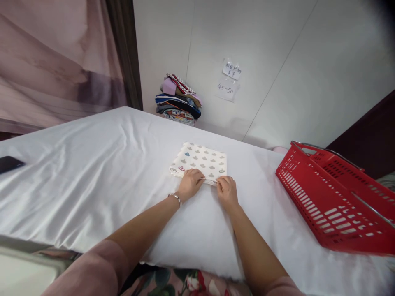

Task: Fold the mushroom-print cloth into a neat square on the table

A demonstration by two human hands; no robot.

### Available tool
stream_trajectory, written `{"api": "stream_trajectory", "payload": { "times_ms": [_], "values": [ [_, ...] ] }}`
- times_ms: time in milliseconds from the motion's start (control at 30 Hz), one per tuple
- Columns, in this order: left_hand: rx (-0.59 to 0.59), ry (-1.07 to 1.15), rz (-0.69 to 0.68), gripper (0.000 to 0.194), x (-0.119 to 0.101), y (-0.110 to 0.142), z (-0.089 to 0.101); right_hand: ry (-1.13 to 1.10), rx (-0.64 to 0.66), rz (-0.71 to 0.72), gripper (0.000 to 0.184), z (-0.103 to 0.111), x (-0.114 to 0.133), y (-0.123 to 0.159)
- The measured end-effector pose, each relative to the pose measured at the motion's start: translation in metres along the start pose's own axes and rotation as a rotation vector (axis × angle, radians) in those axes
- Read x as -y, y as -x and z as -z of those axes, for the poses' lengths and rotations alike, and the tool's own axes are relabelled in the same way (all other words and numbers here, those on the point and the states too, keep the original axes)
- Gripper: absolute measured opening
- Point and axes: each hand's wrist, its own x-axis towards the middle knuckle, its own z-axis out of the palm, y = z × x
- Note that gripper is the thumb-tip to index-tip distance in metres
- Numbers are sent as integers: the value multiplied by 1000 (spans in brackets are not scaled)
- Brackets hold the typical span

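A folded white cloth (203, 159) with rows of small grey, blue, red and green motifs lies flat near the middle of the table. My left hand (191, 183) is closed on its near edge, fingers pinching the fabric. A short way to the right, my right hand (226, 191) pinches the same near edge between thumb and fingers. Several layers show along that edge between my hands. A bracelet (175, 199) circles my left wrist. What kind of textile item the cloth is, I cannot tell.
White fabric covers the table (92, 172). To the right stands a red plastic basket (308, 197) with metal handles. A stack of folded clothes (179, 100) sits beyond the far edge, by the wall. A dark phone-like object (10, 164) lies at far left, below a pink curtain (58, 61).
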Motion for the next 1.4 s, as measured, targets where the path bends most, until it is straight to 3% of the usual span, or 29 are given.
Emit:
{"api": "stream_trajectory", "payload": {
  "times_ms": [800, 1400],
  "values": [
    [1, -10, -23, 18, -1, 5, 1, -3, -119, -93, 18, -1, -9, 1],
    [-24, 34, -4, 15, 1, 4, -1, -46, -119, -94, 31, -4, -15, 3]
  ]
}}
